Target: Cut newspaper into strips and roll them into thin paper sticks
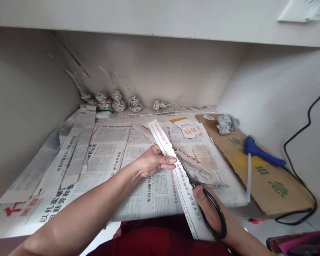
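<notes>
Nearest, the right hand (207, 210) held scissors (219, 210), most fingers hidden; the left hand (155, 162) pinched a paper strip (185, 192) between its fingers above the newspaper (106, 142). A clean cut seemed to want that strip taut, blades tracking its edge. Right of the newspaper lay a glue gun (265, 154); behind the newspaper, woven figures (119, 101).

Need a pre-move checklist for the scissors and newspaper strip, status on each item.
1. Left grip on newspaper strip: ok, strip pinched between thumb and fingers.
2. Right grip on scissors: ok, hand at the black handle.
3. Left thumb clear of scissors: not ok, in my judgement; its tip looks close to them.
4. How far the scissors stand open: cannot tell.
5. Blue glue gun away from strip: ok, rests on cardboard at right.
</notes>
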`<state>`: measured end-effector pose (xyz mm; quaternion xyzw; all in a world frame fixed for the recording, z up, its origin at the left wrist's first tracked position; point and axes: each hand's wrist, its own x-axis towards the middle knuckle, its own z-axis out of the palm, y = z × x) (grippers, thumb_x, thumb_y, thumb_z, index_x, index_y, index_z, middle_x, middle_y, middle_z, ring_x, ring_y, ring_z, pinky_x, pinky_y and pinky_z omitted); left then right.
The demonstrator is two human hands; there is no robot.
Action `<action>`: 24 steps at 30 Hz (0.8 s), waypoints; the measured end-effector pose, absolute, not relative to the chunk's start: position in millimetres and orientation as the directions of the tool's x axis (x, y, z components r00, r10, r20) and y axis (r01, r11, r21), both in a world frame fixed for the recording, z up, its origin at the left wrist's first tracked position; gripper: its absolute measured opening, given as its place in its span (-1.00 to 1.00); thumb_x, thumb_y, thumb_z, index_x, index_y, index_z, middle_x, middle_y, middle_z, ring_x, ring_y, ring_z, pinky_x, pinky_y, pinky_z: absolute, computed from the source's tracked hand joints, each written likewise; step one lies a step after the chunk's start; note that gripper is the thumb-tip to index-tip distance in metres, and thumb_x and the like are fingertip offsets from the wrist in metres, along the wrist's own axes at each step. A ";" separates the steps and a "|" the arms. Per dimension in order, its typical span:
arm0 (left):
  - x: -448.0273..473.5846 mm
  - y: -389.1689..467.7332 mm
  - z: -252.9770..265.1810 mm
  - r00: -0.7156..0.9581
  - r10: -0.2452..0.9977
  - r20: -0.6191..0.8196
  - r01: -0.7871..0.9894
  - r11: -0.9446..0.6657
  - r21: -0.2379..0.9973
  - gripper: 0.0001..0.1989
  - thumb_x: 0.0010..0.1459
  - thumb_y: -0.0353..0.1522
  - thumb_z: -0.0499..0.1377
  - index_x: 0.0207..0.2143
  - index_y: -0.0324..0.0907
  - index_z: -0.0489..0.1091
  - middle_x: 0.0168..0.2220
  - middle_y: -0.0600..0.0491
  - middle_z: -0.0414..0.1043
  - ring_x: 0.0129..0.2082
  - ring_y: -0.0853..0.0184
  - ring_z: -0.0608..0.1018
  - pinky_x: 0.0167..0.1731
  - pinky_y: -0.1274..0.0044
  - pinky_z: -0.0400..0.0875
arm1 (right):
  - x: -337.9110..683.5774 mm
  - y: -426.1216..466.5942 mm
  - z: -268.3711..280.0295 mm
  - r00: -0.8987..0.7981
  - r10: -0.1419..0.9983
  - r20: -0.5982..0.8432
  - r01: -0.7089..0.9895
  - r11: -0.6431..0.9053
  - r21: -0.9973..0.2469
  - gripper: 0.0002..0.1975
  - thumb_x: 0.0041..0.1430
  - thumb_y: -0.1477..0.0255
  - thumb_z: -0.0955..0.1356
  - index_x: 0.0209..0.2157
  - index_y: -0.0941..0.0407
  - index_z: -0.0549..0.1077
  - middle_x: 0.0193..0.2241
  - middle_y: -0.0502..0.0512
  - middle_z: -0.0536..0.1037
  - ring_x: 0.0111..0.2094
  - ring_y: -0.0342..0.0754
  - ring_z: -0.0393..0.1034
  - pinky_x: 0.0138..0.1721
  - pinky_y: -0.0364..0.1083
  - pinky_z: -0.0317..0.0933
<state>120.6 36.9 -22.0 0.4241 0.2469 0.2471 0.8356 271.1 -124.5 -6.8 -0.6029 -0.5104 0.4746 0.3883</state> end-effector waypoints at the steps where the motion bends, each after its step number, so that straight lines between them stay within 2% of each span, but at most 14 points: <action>1: 120.5 36.7 -22.0 0.757 0.620 -0.207 -0.199 0.520 0.831 -0.58 -0.21 -0.52 0.43 -0.23 -0.24 0.44 -0.43 0.08 0.53 -0.44 0.40 0.59 -0.45 0.62 0.53 | 271.0 -124.9 -5.9 0.020 0.982 -0.188 0.261 -0.186 -0.947 -0.43 0.17 -0.10 0.15 -0.50 0.10 0.40 -0.57 0.09 0.45 -0.52 -0.02 0.28 -0.47 -0.07 0.25; 5: 118.9 39.4 -20.6 0.751 0.620 -0.227 -0.190 0.533 0.825 -0.56 -0.19 -0.51 0.42 -0.19 -0.25 0.44 -0.38 0.04 0.54 -0.41 0.35 0.60 -0.45 0.60 0.56 | 273.6 -127.3 -4.8 0.026 0.972 -0.233 0.295 -0.230 -0.927 -0.43 0.14 -0.10 0.18 -0.50 0.12 0.41 -0.56 0.10 0.45 -0.47 0.02 0.29 -0.44 -0.06 0.24; 8: 116.2 45.7 -19.0 0.695 0.686 -0.217 -0.261 0.521 0.813 -0.60 -0.16 -0.52 0.40 -0.20 -0.29 0.45 -0.36 0.03 0.53 -0.38 0.35 0.60 -0.44 0.63 0.56 | 277.6 -133.2 -7.6 0.067 0.962 -0.264 0.302 -0.272 -0.914 -0.44 0.17 -0.07 0.17 -0.46 0.12 0.44 -0.48 0.13 0.50 -0.40 0.06 0.33 -0.35 -0.03 0.28; 11: 114.2 50.3 -18.8 0.682 0.704 -0.197 -0.293 0.510 0.809 -0.62 -0.16 -0.56 0.39 -0.21 -0.30 0.45 -0.39 0.04 0.52 -0.40 0.38 0.60 -0.43 0.65 0.55 | 281.6 -138.7 -14.2 0.098 0.961 -0.258 0.297 -0.276 -0.914 -0.48 0.20 -0.03 0.18 -0.33 0.13 0.48 -0.33 0.16 0.54 -0.23 0.12 0.37 -0.15 0.03 0.27; 15: 115.7 46.9 -21.0 0.714 0.669 -0.208 -0.250 0.521 0.816 -0.58 -0.17 -0.56 0.40 -0.19 -0.29 0.44 -0.43 0.06 0.51 -0.43 0.40 0.58 -0.43 0.64 0.54 | 284.4 -134.0 -21.4 -0.017 0.971 -0.238 0.186 -0.231 -0.955 -0.48 0.25 0.02 0.16 -0.12 0.12 0.50 -0.17 0.18 0.55 -0.09 0.15 0.37 0.02 0.08 0.19; 19: 119.4 40.0 -22.9 0.742 0.635 -0.213 -0.213 0.524 0.825 -0.57 -0.19 -0.54 0.42 -0.19 -0.28 0.44 -0.46 0.08 0.50 -0.47 0.43 0.56 -0.45 0.64 0.51 | 282.7 -119.8 -19.1 -0.109 0.977 -0.181 0.113 -0.168 -0.979 -0.47 0.23 0.00 0.19 -0.06 0.09 0.50 -0.18 0.15 0.57 -0.02 0.14 0.35 0.09 0.09 0.14; 24: 121.7 38.5 -22.8 0.717 0.666 -0.203 -0.253 0.521 0.815 -0.58 -0.22 -0.53 0.43 -0.23 -0.27 0.45 -0.48 0.10 0.50 -0.49 0.44 0.55 -0.49 0.65 0.49 | 278.6 -110.7 -19.0 -0.055 0.990 -0.129 0.093 -0.124 -0.988 -0.43 0.21 -0.06 0.15 -0.11 0.07 0.51 -0.28 0.13 0.58 -0.12 0.13 0.40 -0.01 0.05 0.23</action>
